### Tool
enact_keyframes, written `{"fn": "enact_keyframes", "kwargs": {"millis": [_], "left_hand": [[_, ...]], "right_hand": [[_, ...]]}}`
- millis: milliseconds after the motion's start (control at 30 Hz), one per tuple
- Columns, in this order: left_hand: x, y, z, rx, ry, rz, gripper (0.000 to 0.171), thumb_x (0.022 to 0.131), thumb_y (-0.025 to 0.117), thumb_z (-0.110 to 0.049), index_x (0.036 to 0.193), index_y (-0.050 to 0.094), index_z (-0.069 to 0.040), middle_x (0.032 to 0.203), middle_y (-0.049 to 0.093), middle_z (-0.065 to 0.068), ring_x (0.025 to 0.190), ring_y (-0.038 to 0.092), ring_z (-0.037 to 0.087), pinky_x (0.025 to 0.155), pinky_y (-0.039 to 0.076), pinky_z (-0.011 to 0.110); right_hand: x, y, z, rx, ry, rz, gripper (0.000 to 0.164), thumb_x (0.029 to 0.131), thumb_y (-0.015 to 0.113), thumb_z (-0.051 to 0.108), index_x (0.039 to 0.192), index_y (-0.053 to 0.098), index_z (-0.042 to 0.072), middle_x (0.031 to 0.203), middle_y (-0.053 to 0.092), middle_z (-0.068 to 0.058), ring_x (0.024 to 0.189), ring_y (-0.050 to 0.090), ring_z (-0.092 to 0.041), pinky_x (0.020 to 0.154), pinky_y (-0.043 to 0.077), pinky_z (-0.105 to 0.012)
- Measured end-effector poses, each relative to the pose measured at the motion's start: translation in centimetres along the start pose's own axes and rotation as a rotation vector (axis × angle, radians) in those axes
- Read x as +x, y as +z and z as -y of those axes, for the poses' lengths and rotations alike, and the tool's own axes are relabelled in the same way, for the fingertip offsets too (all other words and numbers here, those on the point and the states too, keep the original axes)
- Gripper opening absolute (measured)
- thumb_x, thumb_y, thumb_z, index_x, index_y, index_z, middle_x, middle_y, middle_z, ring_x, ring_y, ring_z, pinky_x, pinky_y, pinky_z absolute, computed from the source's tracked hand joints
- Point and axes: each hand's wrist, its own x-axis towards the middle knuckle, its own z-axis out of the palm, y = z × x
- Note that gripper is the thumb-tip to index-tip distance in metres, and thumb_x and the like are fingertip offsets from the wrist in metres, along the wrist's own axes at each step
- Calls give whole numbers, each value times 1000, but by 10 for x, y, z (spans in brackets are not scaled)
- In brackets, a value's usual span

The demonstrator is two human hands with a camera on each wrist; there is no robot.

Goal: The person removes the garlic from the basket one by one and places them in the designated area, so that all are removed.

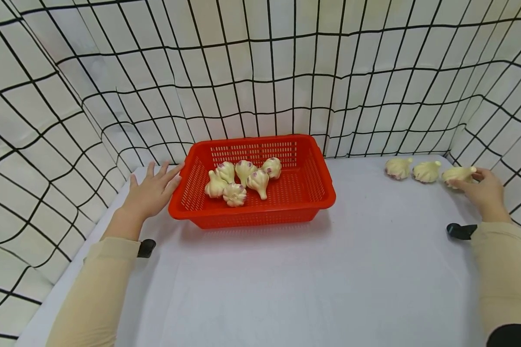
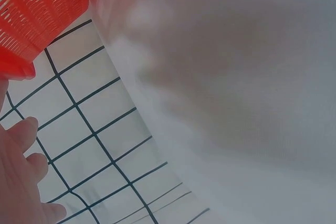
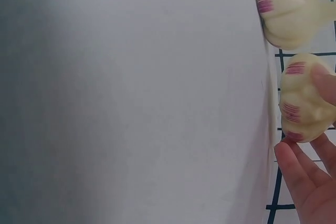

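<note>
At the far right of the head view my right hand (image 1: 486, 190) pinches a garlic bulb (image 1: 457, 174), cream with purple streaks. The right wrist view shows thumb and fingers on opposite sides of this garlic bulb (image 3: 303, 95). Two more garlic bulbs (image 1: 426, 171) lie in a row to its left. My left hand (image 1: 149, 193), fingers spread and straight, has its fingertips at the left rim of a red plastic basket (image 1: 252, 222). Several garlic bulbs (image 1: 258, 181) sit inside, mostly toward the basket's left half. In the left wrist view the fingers (image 2: 37, 166) stand beside the basket wall (image 2: 44, 11).
A white cloth-covered table (image 1: 286, 284) lies under everything. Black netting (image 1: 269, 86) over white walls encloses the back and both sides, close to both hands. The basket stands near the back netting.
</note>
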Motion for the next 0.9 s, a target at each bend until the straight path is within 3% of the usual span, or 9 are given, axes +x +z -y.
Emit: {"fn": "enact_keyframes", "kwargs": {"millis": [300, 900], "left_hand": [[0, -1, 0, -7, 1, 1, 70, 107, 15, -61, 166, 17, -22, 168, 7, 24, 151, -11, 52, 108, -14, 79], [-1, -2, -2, -14, -7, -4, 71, 107, 16, -62, 165, 19, -22, 168, 7, 24, 151, -12, 51, 107, -15, 78]], "right_hand": [[3, -1, 2, -16, -6, 9, 86, 103, 56, 37, 155, 12, -16, 158, 17, -41, 146, 17, -57, 118, 20, -65], [7, 1, 3, -40, 4, 88, 94, 103, 54, 44, 155, 3, -14, 158, 10, -42, 146, 10, -60, 118, 16, -67]]}}
